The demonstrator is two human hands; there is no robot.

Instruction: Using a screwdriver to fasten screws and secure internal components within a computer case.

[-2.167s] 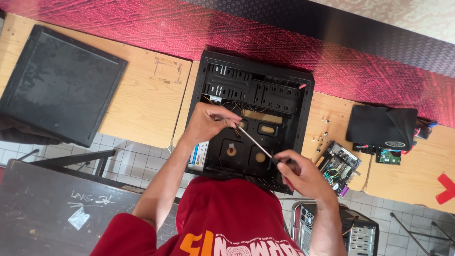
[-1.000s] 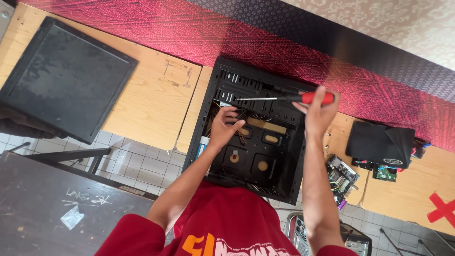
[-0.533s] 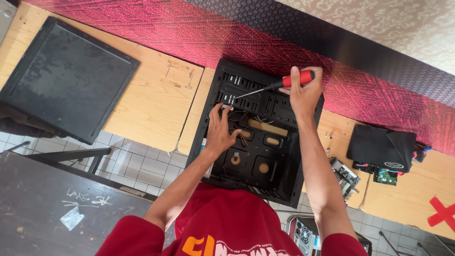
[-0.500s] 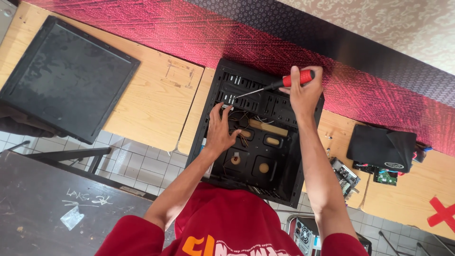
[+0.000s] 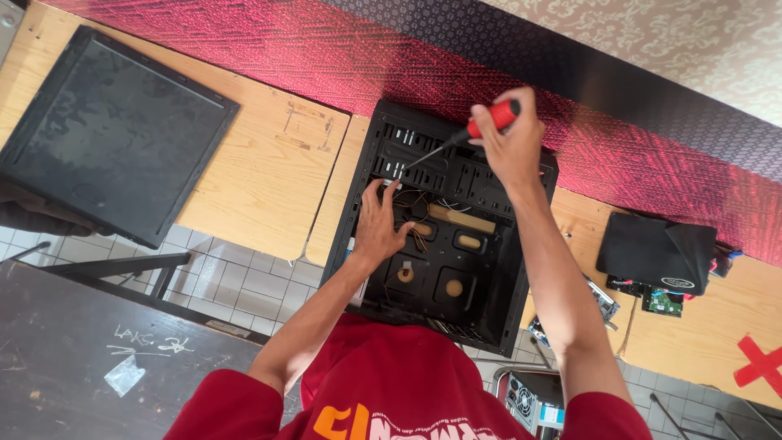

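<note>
An empty black computer case (image 5: 444, 236) lies open-side up, straddling the gap between two pale wooden tabletops (image 5: 269, 175), its drive bays toward the far edge and loose wires in the middle. The right hand (image 5: 509, 143) has its fingers clenched around the red handle of a screwdriver (image 5: 464, 134), whose dark shaft slants down and left so that the tip sits at the drive-bay wall near the case's upper left. The left hand (image 5: 379, 224) rests inside the case just below that tip, fingers spread and released, their tips touching the metal by the bay. To the left a black side panel (image 5: 114, 138) lies flat on the tabletop, well apart from the case. To the right sit a black pouch (image 5: 656, 253) and, beside it, green circuit boards (image 5: 664, 301); a red cross of tape (image 5: 762, 363) marks the tabletop's corner. Beyond the tabletops runs a red patterned cloth (image 5: 269, 49) against a dark band of wall, and below them a white tiled floor (image 5: 252, 281) and a dark scratched desk (image 5: 98, 358). Compared with half a second ago, the right hand has tilted the screwdriver more steeply and its tip has come lower, while the left hand stays in nearly the same spot.
</note>
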